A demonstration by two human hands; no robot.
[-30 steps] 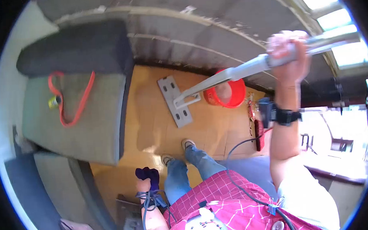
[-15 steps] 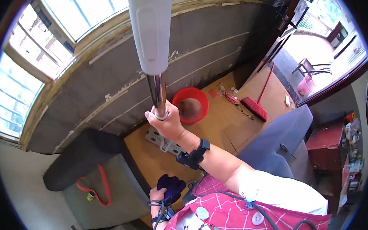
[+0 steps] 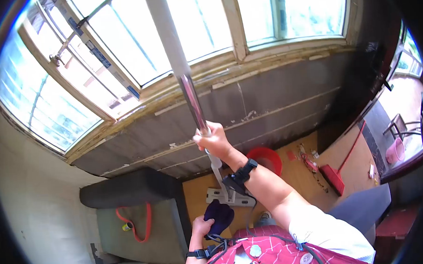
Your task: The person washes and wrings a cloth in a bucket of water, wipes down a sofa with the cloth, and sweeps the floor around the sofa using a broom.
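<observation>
Mop pole (image 3: 194, 103), upper centre: right hand (image 3: 214, 140), fingers wrapped round it. Left hand (image 3: 201, 226), lower centre: fingers closed on dark-purple cloth (image 3: 219, 215).

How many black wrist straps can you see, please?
2: one strap on the wrist behind the right hand, which grips the mop pole; another strap behind the left hand, holding dark cloth.
</observation>
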